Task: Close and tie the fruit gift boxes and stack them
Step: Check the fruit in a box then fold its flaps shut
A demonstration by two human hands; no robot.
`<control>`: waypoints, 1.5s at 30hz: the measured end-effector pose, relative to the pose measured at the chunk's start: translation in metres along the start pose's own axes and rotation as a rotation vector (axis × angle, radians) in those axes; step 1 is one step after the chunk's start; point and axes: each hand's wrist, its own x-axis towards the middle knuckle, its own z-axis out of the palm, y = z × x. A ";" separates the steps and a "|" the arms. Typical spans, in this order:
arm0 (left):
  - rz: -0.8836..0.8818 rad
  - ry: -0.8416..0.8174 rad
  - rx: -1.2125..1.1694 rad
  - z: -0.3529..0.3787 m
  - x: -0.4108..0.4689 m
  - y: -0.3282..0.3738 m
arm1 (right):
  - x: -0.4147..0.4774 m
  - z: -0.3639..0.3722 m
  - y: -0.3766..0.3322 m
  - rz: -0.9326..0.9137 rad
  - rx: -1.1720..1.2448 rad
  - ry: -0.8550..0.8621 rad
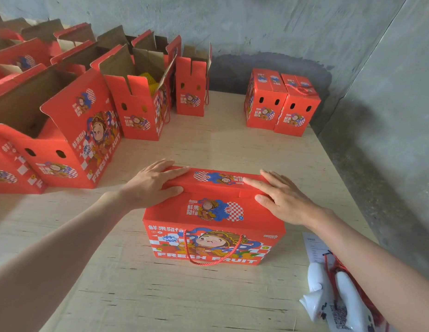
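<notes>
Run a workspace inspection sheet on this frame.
Surface: pale wood table, boxes along its left and back.
Job's things: front box with flaps folded down, its cord hanging loose at the front, untied. Two closed boxes side by side back right, not stacked. Open boxes at left, flaps up.
Clutter: paper sheet, white item with a QR code (kind unclear) and red cords, all near right.
Grips: left hand and right hand press flat on the front box's top, fingers straight.
Cables: nothing seen.
Surroundings: grey concrete wall behind and to the right.
</notes>
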 end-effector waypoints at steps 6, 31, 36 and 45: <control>-0.057 -0.081 0.294 -0.006 0.013 0.022 | 0.014 0.011 -0.029 0.043 -0.112 0.181; 0.041 -0.119 -0.101 -0.004 0.008 0.002 | 0.012 0.015 -0.029 0.095 -0.130 0.030; 0.035 0.034 -0.306 0.005 -0.002 -0.009 | 0.009 0.013 -0.026 0.057 -0.102 0.046; -0.003 -0.002 -0.778 -0.002 -0.010 -0.030 | 0.009 0.013 -0.027 0.059 -0.083 0.069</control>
